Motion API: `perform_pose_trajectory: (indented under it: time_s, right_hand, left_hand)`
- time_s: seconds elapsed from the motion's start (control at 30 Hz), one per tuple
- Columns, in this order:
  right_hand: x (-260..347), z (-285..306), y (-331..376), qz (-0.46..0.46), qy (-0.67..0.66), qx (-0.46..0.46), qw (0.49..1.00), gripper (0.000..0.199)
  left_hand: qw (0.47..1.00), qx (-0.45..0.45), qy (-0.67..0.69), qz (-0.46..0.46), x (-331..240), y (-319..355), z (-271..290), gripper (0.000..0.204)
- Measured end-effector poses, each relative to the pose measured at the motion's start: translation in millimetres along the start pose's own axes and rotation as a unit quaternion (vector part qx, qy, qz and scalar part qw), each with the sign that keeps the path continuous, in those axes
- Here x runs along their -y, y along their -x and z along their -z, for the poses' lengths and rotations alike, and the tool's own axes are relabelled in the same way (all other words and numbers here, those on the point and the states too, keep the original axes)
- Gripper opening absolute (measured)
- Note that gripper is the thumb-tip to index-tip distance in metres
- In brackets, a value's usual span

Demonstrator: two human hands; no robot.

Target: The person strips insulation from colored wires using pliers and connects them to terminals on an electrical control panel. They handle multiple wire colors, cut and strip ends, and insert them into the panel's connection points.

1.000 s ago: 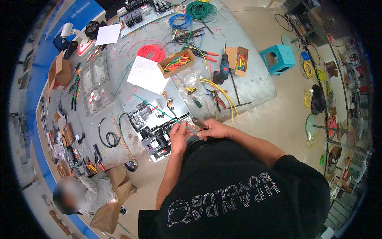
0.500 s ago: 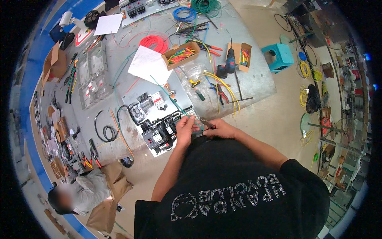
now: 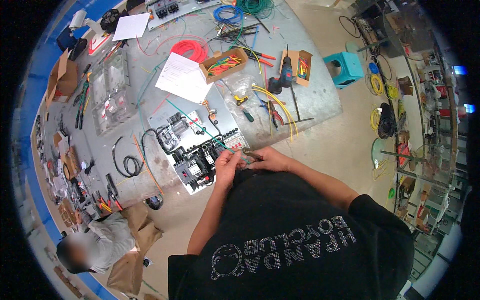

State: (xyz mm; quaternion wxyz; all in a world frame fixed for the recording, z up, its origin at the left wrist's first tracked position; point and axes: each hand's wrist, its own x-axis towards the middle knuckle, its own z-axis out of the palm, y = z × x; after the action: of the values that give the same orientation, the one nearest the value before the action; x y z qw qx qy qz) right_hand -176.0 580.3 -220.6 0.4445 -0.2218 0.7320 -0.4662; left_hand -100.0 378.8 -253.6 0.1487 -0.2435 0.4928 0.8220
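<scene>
Hands on green wire at edge of workbench.

Left to right: black cable coil (image 3: 126, 161); metal panel (image 3: 200, 145) carrying switchgear; left hand (image 3: 227, 167), fingers pinched on green wire (image 3: 200, 127) running across the panel; right hand (image 3: 267, 160), fingers closed round a small tool (image 3: 250, 154) at the wire's end; yellow wires (image 3: 280, 107) beyond.

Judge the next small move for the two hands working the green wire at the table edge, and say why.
Probably close the tool on the wire end. The left hand pinches a green wire that runs back over the grey panel of switchgear, and the right hand holds a small hand tool right at the wire's free end. Whether its jaws already grip is too small to tell.
</scene>
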Motion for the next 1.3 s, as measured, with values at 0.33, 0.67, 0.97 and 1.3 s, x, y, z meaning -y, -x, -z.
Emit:
perform_pose_trajectory:
  time_s: [0.33,0.67,0.97,1.3]
  right_hand:
    - [12.8,-6.5,6.6,-0.032,-0.057,0.007,0.998,0.027]
    - [8.9,-13.3,9.1,-0.028,-0.015,0.001,0.999,0.022]
    - [6.2,-23.3,12.7,-0.016,-0.004,-0.022,1.000,0.024]
    - [-83.4,32.1,22.5,-0.179,0.068,-0.231,0.954,0.048]
  left_hand:
    - [1.000,0.007,0.002,0.009,-0.2,7.8,-0.1,0.013]
    - [1.000,0.025,0.007,-0.005,10.8,11.1,8.4,0.016]
    - [1.000,0.012,-0.006,0.003,16.4,14.9,8.9,0.015]
    - [1.000,-0.014,-0.013,0.011,24.3,22.0,-4.5,0.021]
